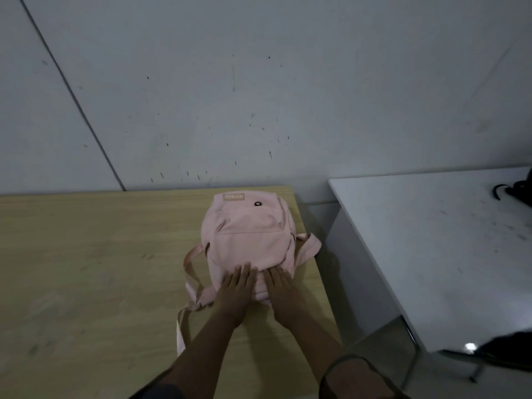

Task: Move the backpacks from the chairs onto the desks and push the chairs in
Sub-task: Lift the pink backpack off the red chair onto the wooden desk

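Observation:
A pink backpack (247,237) lies flat on the wooden desk (86,269), near the desk's right edge, its top toward me and its straps trailing off to the left. My left hand (234,295) and my right hand (283,295) rest side by side, palms down, on the near end of the backpack with fingers stretched out flat. Neither hand grips anything. No chair is in view.
A white desk (431,254) stands to the right across a narrow gap, with a black backpack (518,188) at its far right edge. A dark object (509,349) sits at the lower right. A grey wall (259,82) runs right behind both desks.

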